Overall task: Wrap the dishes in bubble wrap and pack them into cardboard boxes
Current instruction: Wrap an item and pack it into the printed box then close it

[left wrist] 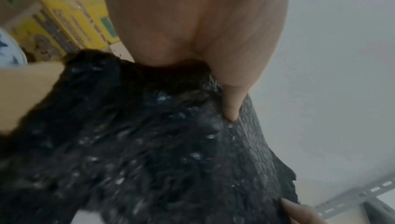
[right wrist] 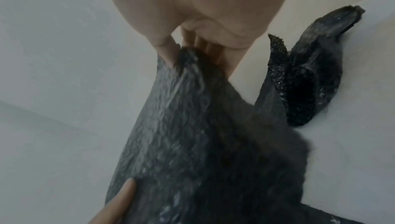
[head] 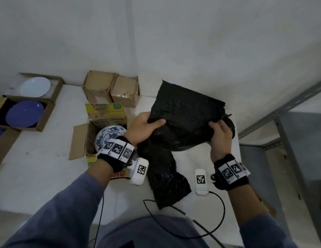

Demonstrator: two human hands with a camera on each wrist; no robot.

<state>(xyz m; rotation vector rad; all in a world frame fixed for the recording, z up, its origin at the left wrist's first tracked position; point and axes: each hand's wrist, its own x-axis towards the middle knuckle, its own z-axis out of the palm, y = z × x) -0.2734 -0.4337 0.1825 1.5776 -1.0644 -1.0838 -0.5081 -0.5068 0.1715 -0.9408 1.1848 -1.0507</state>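
A sheet of black bubble wrap (head: 184, 115) is held up over the white table (head: 48, 169). My left hand (head: 143, 126) grips its left edge, thumb on top, and my right hand (head: 218, 136) pinches its right edge. The wrist views show the black bubble wrap (left wrist: 160, 143) (right wrist: 192, 134) caught between thumb and fingers of each hand. More black wrap (head: 165, 178) trails down onto the table toward me. A blue-and-white patterned plate (head: 109, 136) sits in an open cardboard box (head: 79, 140) left of my left hand.
At the far left, open boxes hold a white plate (head: 35, 86) and a blue plate (head: 24, 113). Two shut brown boxes (head: 111, 88) stand by the wall, a yellow carton (head: 105, 110) before them. A grey metal shelf frame (head: 285, 126) stands right. Another piece of black wrap (right wrist: 310, 79) lies behind.
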